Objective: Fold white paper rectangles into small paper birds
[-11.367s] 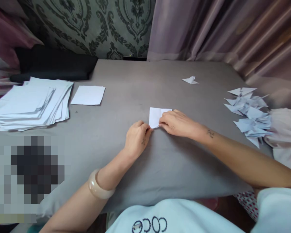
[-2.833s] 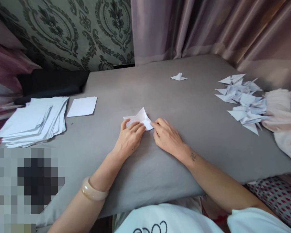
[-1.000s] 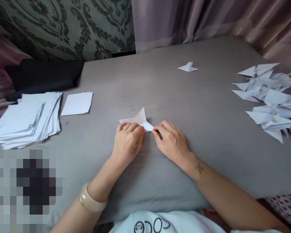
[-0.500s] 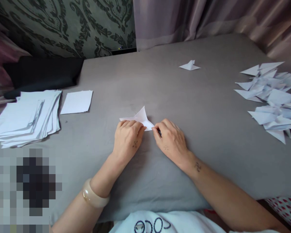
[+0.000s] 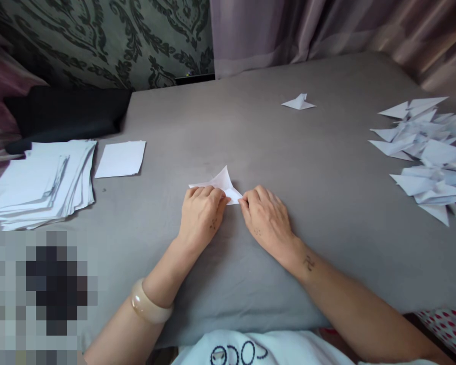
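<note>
A partly folded white paper (image 5: 223, 181) rests on the grey cloth in front of me, one pointed flap standing up at its far side. My left hand (image 5: 202, 210) is closed on its near left edge, fingers curled over the top and hiding part of it. With thumb and fingertips, my right hand (image 5: 266, 213) pinches the paper's right-hand tip. Both hands lie low against the surface, a small gap between them.
Stacked white sheets (image 5: 41, 182) lie at the left, beside a smaller pile of square paper (image 5: 120, 159) and a black cloth-like item (image 5: 72, 114). One folded paper piece (image 5: 299, 102) sits at the back. Many folded pieces (image 5: 429, 147) are heaped at the right.
Very little differs. The right hand's fingers have closed up slightly around the paper's tip; the paper and left hand hold nearly the same place.
</note>
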The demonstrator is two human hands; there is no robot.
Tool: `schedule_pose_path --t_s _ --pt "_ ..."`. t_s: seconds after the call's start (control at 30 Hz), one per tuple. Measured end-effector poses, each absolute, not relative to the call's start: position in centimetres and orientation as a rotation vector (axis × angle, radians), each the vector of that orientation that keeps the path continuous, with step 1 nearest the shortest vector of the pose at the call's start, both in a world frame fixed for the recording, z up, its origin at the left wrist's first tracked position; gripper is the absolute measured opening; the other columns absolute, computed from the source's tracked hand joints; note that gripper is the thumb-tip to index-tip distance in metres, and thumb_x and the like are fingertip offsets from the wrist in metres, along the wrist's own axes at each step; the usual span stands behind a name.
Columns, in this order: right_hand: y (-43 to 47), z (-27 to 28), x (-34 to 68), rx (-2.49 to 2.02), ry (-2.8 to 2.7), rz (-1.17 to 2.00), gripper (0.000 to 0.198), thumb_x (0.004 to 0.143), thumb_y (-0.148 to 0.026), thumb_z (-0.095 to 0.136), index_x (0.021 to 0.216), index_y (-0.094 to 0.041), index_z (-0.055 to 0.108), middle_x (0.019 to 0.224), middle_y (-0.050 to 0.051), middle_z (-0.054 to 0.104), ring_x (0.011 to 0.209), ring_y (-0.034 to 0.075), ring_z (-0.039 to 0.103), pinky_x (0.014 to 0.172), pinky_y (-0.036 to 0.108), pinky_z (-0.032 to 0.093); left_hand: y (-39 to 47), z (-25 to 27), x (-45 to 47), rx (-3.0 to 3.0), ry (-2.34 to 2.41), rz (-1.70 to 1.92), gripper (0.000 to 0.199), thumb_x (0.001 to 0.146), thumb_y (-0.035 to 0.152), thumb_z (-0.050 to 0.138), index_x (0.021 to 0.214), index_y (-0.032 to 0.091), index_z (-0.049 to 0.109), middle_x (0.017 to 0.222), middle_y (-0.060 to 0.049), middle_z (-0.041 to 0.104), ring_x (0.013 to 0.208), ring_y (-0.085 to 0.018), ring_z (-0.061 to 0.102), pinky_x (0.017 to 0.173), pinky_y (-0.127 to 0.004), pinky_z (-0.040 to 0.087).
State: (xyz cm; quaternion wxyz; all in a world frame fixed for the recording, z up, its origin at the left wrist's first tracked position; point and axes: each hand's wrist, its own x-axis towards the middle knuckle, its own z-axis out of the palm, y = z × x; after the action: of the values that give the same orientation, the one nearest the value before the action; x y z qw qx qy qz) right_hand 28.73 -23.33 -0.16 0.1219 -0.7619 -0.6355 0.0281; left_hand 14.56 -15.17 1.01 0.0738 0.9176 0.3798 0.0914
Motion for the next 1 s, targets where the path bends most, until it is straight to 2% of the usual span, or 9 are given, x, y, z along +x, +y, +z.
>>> schedule_pose_path --t_s 0.37,0.57,0.7,0.87,1.0 --pt "-23.2 0.4 30.0 -2.250 -1.804 0.311 0.016 0.095 -0.032 0.053 0.091 -0.017 0.057 0.095 0.008 0.062 0.083 0.021 0.059 0.068 0.031 0.040 -14.8 0.7 14.4 2.773 1.103 0.256 0.025 0.099 0.033 0.044 0.088 0.019 0.061 0.087 -0.006 0.070 0.086 -0.024 0.065 0.083 -0.038 0.039" --pt "-23.5 0.6 31.4 -2.133 -1.718 0.523 0.008 0.095 -0.023 0.051 0.090 -0.019 0.056 0.096 0.005 0.061 0.081 0.017 0.059 0.069 0.029 0.042 -14.8 0.6 14.3 2.768 1.096 0.253 0.023 0.098 0.031 0.045 0.089 0.019 0.062 0.090 -0.006 0.071 0.087 -0.024 0.065 0.085 -0.039 0.038" --pt "-23.6 0.3 32.4 -1.996 -1.603 0.631 0.008 0.088 -0.014 0.052 0.086 -0.021 0.057 0.093 0.003 0.061 0.074 0.013 0.059 0.069 0.027 0.044 -14.8 0.7 14.3 2.772 1.092 0.257 0.023 0.098 0.030 0.045 0.089 0.019 0.062 0.089 -0.006 0.071 0.086 -0.024 0.065 0.084 -0.038 0.039" --pt "-23.6 -0.3 31.7 -1.837 -1.435 0.468 0.013 0.083 -0.012 0.051 0.087 -0.021 0.059 0.087 0.002 0.062 0.071 0.013 0.059 0.067 0.027 0.047 -14.9 0.8 14.4 2.773 1.098 0.234 0.020 0.097 0.028 0.046 0.090 0.018 0.062 0.091 -0.007 0.071 0.086 -0.024 0.065 0.084 -0.039 0.039" --pt "-23.9 -0.3 29.9 -1.630 -1.607 0.355 0.023 0.091 -0.008 0.043 0.095 -0.021 0.061 0.095 0.005 0.066 0.088 0.016 0.061 0.081 0.029 0.048 -14.9 0.7 14.4 2.792 1.100 0.240 0.020 0.097 0.028 0.047 0.090 0.018 0.062 0.089 -0.007 0.071 0.086 -0.024 0.065 0.085 -0.039 0.039"
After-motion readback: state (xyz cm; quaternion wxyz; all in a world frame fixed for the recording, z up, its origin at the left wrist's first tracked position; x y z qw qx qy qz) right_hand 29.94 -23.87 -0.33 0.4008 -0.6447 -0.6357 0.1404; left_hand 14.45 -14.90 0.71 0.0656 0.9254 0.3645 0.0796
